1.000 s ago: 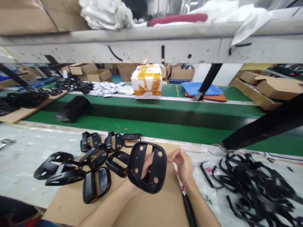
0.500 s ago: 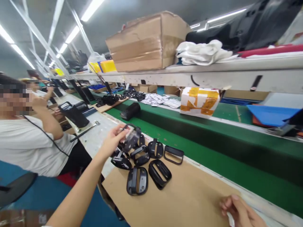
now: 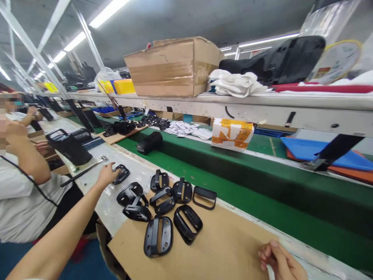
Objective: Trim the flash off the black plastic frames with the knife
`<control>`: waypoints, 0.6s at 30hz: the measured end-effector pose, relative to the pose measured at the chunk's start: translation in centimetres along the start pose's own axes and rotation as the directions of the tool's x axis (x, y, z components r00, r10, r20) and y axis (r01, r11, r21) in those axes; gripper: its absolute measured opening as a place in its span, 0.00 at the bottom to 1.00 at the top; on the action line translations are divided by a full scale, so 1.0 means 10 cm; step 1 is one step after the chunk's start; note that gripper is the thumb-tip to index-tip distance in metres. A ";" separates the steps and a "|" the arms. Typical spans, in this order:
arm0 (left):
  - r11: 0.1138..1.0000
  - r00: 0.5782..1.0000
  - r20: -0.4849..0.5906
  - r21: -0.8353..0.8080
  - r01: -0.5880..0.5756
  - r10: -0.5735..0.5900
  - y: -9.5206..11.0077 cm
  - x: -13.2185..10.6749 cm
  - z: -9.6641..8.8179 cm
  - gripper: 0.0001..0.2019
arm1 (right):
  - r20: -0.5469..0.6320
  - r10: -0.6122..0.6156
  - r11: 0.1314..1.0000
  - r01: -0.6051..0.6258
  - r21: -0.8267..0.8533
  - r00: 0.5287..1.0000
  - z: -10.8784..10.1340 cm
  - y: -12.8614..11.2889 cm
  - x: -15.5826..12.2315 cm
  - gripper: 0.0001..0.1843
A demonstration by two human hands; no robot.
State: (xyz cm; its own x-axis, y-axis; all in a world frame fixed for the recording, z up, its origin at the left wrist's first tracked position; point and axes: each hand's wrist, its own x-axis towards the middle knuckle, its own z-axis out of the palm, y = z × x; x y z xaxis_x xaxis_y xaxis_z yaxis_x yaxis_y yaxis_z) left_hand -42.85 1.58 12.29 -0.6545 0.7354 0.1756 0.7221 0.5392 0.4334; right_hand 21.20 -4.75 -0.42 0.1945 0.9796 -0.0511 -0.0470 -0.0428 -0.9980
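Note:
My left hand (image 3: 107, 175) reaches over the far-left part of the bench, its fingers closed at the near edge of a black plastic handle (image 3: 122, 174) on the white bench top. Several similar black handles with oval bases lie in a loose group to its right, among them one standing handle (image 3: 159, 235) and a tilted one (image 3: 189, 223). A thin rectangular black frame (image 3: 204, 197) lies at the group's right end. At the lower right, my right hand (image 3: 281, 261) is curled over the cardboard's edge; a bit of white shows under its fingers, too hidden to name.
A brown cardboard sheet (image 3: 227, 241) covers the near bench. Behind it runs a green conveyor belt (image 3: 247, 194), with a black rolled bundle (image 3: 150, 142) on it. Overhead, a shelf (image 3: 314, 107) carries a large carton (image 3: 163, 72). A co-worker (image 3: 26, 186) sits on the left.
My left hand has moved left, away from the group, carrying a black handle down to the bench top. My view has turned slightly right. The right hand stays curled at the cardboard's edge.

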 end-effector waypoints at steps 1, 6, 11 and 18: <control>0.999 0.999 0.004 0.000 -0.038 0.038 0.07 0.04 -0.01 0.29 | 0.002 -0.004 1.000 0.004 -0.004 1.000 0.01 -0.01 -0.01 0.36; 0.932 0.914 0.198 -0.158 -0.327 0.354 0.90 0.01 0.03 0.24 | 0.015 -0.017 1.000 0.017 -0.002 1.000 0.05 -0.06 -0.03 0.36; 0.598 0.447 0.416 -0.376 -0.708 0.791 2.03 -0.82 0.39 0.26 | 0.010 -0.026 0.998 0.025 0.062 1.000 0.10 -0.11 -0.05 0.36; 0.327 0.186 0.609 -0.127 -0.937 0.771 2.85 -1.81 0.83 0.14 | 0.005 -0.040 0.994 0.039 0.103 0.999 0.17 -0.16 -0.05 0.36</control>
State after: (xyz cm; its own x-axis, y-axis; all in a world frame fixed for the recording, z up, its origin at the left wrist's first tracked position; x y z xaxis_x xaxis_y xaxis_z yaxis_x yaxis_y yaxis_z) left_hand -8.63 7.05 14.12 0.5711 0.8027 -0.1719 0.8205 -0.5647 0.0893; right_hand 19.50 -4.87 1.31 0.1912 0.9815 -0.0113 -0.1405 0.0160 -0.9899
